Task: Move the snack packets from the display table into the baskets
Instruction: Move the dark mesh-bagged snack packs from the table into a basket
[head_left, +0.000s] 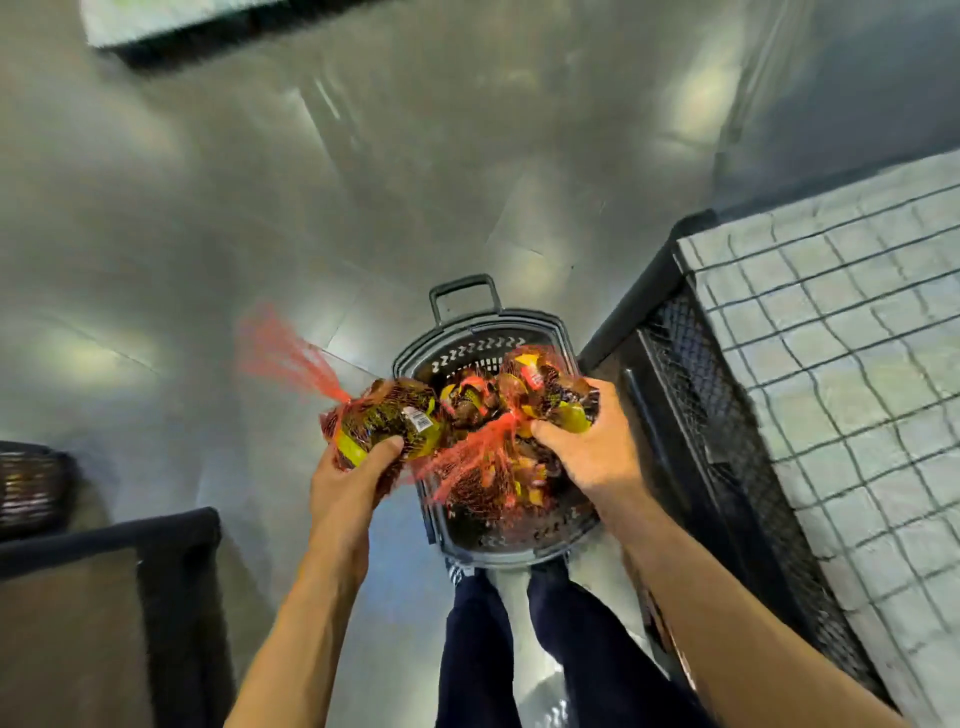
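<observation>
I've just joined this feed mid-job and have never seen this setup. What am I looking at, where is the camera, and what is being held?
There is no machine here. A person works bare-handed, and the single picture comes from a camera worn on their head. It looks down past their arms to their legs and the shiny floor.

The left grip is simply the person's left hand, holding the left snack packet, a red mesh bag. The right grip holds the right snack packet the same way.

Both packets hang around the top of a dark plastic basket that stands on the floor by the person's feet. It already contains similar mesh packets.

On the right is the display table, with a grey gridded top. The picture is slightly blurred.
</observation>
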